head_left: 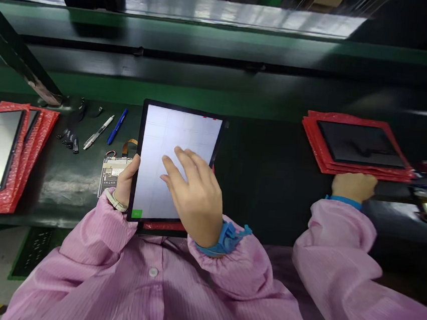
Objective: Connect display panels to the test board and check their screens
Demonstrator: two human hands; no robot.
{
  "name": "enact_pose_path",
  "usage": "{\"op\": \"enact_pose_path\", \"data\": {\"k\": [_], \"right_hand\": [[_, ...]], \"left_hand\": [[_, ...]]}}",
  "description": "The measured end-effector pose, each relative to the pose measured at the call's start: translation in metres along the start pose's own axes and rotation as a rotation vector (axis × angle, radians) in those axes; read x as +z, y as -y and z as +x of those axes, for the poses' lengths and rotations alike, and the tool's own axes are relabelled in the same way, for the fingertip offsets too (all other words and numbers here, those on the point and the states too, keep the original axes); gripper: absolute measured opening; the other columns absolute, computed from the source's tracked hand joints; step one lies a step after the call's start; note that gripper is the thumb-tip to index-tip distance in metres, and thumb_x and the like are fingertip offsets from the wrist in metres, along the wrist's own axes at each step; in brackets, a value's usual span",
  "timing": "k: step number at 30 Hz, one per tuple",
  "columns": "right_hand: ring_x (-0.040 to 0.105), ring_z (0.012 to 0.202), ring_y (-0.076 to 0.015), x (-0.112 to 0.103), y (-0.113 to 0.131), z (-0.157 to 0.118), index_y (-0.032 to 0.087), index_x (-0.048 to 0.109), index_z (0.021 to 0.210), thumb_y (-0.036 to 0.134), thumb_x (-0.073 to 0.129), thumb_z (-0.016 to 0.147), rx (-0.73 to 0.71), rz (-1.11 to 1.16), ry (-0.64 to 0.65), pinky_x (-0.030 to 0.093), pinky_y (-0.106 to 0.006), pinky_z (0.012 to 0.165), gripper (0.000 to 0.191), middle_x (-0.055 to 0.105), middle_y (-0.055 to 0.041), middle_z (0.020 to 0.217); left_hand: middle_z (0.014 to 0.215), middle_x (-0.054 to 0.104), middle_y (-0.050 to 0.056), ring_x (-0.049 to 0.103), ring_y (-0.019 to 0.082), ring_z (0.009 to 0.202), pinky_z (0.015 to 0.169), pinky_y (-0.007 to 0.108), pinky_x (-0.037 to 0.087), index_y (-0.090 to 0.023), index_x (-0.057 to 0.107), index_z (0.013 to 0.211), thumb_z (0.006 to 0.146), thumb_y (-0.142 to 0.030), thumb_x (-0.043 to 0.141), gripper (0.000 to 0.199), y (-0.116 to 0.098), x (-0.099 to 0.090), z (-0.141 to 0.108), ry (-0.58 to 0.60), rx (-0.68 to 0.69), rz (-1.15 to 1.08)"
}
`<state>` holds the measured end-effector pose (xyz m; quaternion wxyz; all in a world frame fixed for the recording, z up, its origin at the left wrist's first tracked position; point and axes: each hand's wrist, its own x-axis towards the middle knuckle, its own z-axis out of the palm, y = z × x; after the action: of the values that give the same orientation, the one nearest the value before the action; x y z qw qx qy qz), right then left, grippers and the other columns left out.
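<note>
My left hand (125, 184) grips the left edge of a tablet display panel (155, 174), which is tilted up toward me. Its screen is lit white, with a small green square in the lower left corner and red marks along the top. Over the lit screen lies my right hand (197, 193), fingers stretched out; whether the fingertips touch the glass I cannot tell. Behind the panel's left side, partly covered, is a circuit board (112, 173) with an orange flex cable (127, 146). Red bubble wrap (164, 225) shows under the panel's lower edge.
Screens on red bubble-wrap sheets (28, 162) lie at the left. A white pen (98, 133), a blue pen (117, 126) and several small black pieces (70, 139) are nearby. At right, a co-worker's hand (354, 187) is by a dark panel (362, 144) on red wrap.
</note>
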<state>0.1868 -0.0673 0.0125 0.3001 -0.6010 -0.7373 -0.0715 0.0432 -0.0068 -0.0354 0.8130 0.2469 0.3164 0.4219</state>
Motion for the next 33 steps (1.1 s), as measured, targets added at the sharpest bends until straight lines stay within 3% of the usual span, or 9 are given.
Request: {"op": "enact_pose_path", "data": {"k": [4,9,14,16,20,22,25,30,33], "right_hand": [[0.064,0.110,-0.0220,-0.002,0.003,-0.012,0.020,0.072,0.117,0.012,0.054,0.099,-0.069,-0.012,-0.168,0.054,-0.037,0.094,0.027,0.073,-0.0078,0.117],[0.057,0.118,-0.0266,-0.019,0.005,-0.022,0.018,0.069,0.121,0.025,0.061,0.097,-0.017,0.026,-0.288,0.053,-0.042,0.099,0.027,0.070,-0.0111,0.120],[0.045,0.132,-0.0354,-0.035,0.004,-0.028,0.016,0.069,0.121,0.038,0.059,0.098,0.029,-0.106,-0.084,0.047,-0.052,0.106,0.034,0.055,-0.0164,0.145],[0.046,0.133,-0.0345,-0.047,-0.004,-0.023,0.020,0.067,0.124,0.039,0.057,0.099,0.037,-0.102,-0.110,0.045,-0.054,0.109,0.033,0.053,-0.0149,0.147],[0.058,0.121,-0.0304,-0.070,-0.040,0.005,0.020,0.066,0.129,0.035,0.053,0.101,0.116,-0.123,-0.216,0.046,-0.051,0.106,0.035,0.063,-0.0143,0.131],[0.062,0.111,-0.0293,-0.072,-0.063,0.025,0.017,0.067,0.127,0.035,0.051,0.101,0.164,-0.114,-0.155,0.050,-0.048,0.099,0.035,0.067,-0.0141,0.121],[0.065,0.099,-0.0269,-0.068,-0.084,0.050,0.017,0.072,0.106,0.030,0.053,0.098,0.238,-0.055,-0.001,0.051,-0.043,0.089,0.024,0.072,-0.0101,0.107],[0.064,0.088,-0.0257,-0.072,-0.072,0.061,0.019,0.064,0.081,0.022,0.056,0.094,0.322,-0.085,0.070,0.046,-0.036,0.075,0.016,0.069,-0.0063,0.089],[0.064,0.087,-0.0249,-0.083,-0.060,0.058,0.019,0.064,0.082,0.022,0.054,0.096,0.187,-0.043,0.113,0.046,-0.036,0.074,0.017,0.069,-0.0065,0.091]], "left_hand": [[0.134,0.068,0.007,0.052,0.036,0.139,0.117,0.049,0.045,-0.018,0.062,0.136,0.084,-0.069,0.059,0.073,0.000,0.003,-0.003,0.063,-0.051,-0.029],[0.132,0.069,0.009,0.052,0.039,0.139,0.115,0.051,0.046,-0.017,0.066,0.129,0.081,-0.073,0.060,0.074,-0.007,0.007,-0.006,0.086,-0.100,-0.020],[0.127,0.072,0.007,0.050,0.040,0.140,0.114,0.053,0.046,-0.020,0.072,0.113,0.078,-0.073,0.060,0.064,-0.014,0.005,-0.006,0.031,-0.108,-0.005],[0.121,0.074,0.006,0.051,0.040,0.138,0.114,0.054,0.046,-0.022,0.073,0.107,0.079,-0.071,0.060,0.058,-0.014,0.003,-0.006,-0.016,-0.107,-0.015],[0.108,0.077,0.004,0.058,0.037,0.132,0.113,0.054,0.048,-0.021,0.073,0.105,0.083,-0.063,0.061,0.048,-0.011,-0.007,-0.003,-0.063,-0.002,-0.039],[0.101,0.078,0.003,0.066,0.035,0.121,0.111,0.051,0.050,-0.021,0.074,0.101,0.083,-0.059,0.064,0.043,-0.007,-0.013,0.000,-0.041,0.027,-0.046],[0.093,0.079,0.003,0.075,0.031,0.098,0.104,0.049,0.055,-0.020,0.076,0.098,0.082,-0.054,0.067,0.039,-0.004,-0.019,0.002,0.029,-0.008,-0.096],[0.095,0.079,0.004,0.074,0.031,0.102,0.106,0.046,0.053,-0.017,0.077,0.100,0.086,-0.044,0.066,0.032,-0.005,-0.022,0.002,0.123,-0.088,-0.257],[0.098,0.079,0.004,0.073,0.031,0.109,0.107,0.044,0.052,-0.017,0.076,0.105,0.091,-0.044,0.061,0.033,-0.006,-0.020,0.001,0.129,-0.118,-0.340]]}}
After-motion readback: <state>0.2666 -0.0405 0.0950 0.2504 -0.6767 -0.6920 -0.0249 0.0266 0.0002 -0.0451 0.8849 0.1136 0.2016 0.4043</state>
